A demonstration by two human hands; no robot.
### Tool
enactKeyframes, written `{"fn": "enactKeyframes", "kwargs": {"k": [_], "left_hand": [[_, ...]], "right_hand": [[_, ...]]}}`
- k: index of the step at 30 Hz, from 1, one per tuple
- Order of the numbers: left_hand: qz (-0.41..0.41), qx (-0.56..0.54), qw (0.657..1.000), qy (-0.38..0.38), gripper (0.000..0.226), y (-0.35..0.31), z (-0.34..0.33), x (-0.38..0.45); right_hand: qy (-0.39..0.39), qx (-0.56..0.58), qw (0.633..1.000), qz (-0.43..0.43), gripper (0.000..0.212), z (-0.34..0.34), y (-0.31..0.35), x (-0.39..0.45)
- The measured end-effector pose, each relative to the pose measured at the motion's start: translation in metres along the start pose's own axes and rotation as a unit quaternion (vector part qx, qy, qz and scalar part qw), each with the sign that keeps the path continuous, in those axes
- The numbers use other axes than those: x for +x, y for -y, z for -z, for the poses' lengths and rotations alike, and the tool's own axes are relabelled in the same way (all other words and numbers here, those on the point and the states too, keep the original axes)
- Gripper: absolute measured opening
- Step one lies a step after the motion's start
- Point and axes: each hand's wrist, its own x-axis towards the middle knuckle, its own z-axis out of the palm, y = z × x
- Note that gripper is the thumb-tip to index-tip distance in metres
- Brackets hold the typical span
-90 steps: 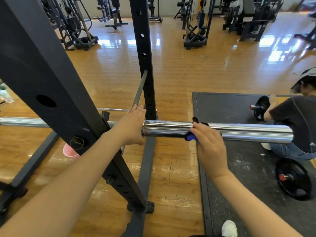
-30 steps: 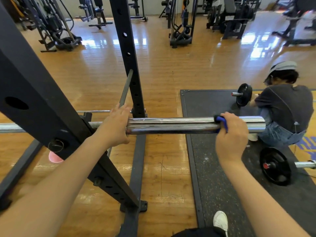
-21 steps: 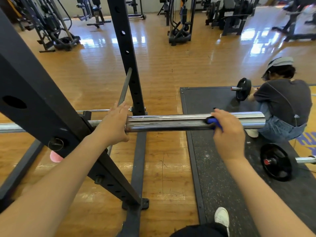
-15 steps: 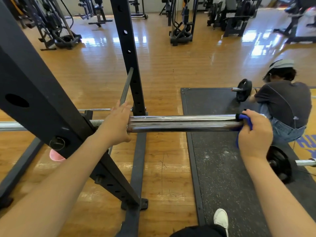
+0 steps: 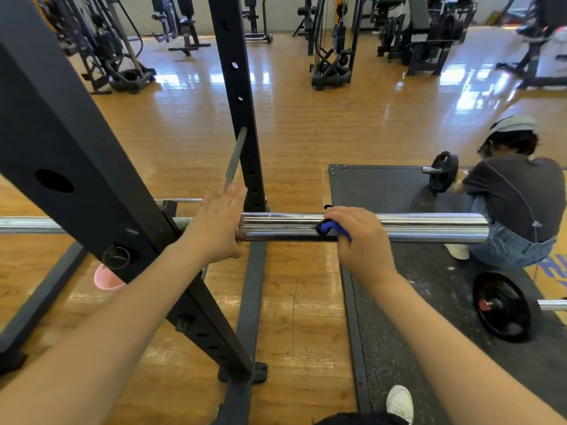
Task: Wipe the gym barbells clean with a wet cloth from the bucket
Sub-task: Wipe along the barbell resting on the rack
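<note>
A chrome barbell (image 5: 429, 227) lies level across the black rack, its thick sleeve pointing right. My right hand (image 5: 362, 240) grips a blue cloth (image 5: 333, 227) wrapped on the sleeve, about a third of the way out from the collar. My left hand (image 5: 216, 228) rests on the bar at the collar, fingers extended against the sleeve's inner end. A pink bucket (image 5: 107, 277) stands on the floor behind the slanted rack beam, mostly hidden.
The black rack's slanted beam (image 5: 92, 185) and upright (image 5: 239, 102) stand to the left. A person (image 5: 515, 194) crouches on the black rubber mat (image 5: 383, 185) at right, by a plate-loaded barbell (image 5: 443, 175). Another plate (image 5: 503, 306) lies near right. Gym machines line the back.
My right hand slid the blue cloth from the sleeve's outer end back left toward the collar. My left hand stayed at the collar.
</note>
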Motion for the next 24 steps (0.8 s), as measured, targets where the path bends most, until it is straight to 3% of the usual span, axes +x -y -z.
{"fn": "enactKeyframes", "kwargs": {"k": [2, 4, 8, 12, 15, 20, 24], "left_hand": [[0.009, 0.025, 0.999, -0.030, 0.118, -0.002, -0.001, -0.004], [0.017, 0.046, 0.996, -0.069, 0.118, -0.006, -0.010, -0.011], [0.005, 0.073, 0.988, -0.140, 0.123, -0.004, -0.032, -0.013], [-0.007, 0.071, 0.986, -0.149, 0.107, -0.001, -0.032, -0.009], [-0.021, 0.044, 0.996, -0.078, 0.100, 0.000, -0.022, -0.007], [-0.038, -0.026, 0.995, 0.085, 0.118, 0.008, 0.007, 0.011], [-0.050, -0.037, 0.992, 0.112, 0.119, 0.008, 0.013, 0.011]], "right_hand": [[0.010, 0.002, 0.998, -0.063, 0.026, 0.011, -0.012, 0.012], [-0.033, 0.000, 0.993, -0.112, 0.025, 0.013, -0.014, 0.016], [-0.085, -0.023, 0.995, -0.043, 0.027, -0.007, -0.004, -0.018], [-0.077, 0.017, 0.997, 0.001, 0.031, -0.008, -0.006, -0.046], [-0.086, 0.044, 0.995, -0.004, 0.033, 0.003, -0.001, -0.046], [-0.085, 0.040, 0.994, -0.048, 0.036, -0.003, 0.006, 0.001], [-0.060, -0.013, 0.998, -0.022, 0.026, -0.016, 0.005, 0.001]]}}
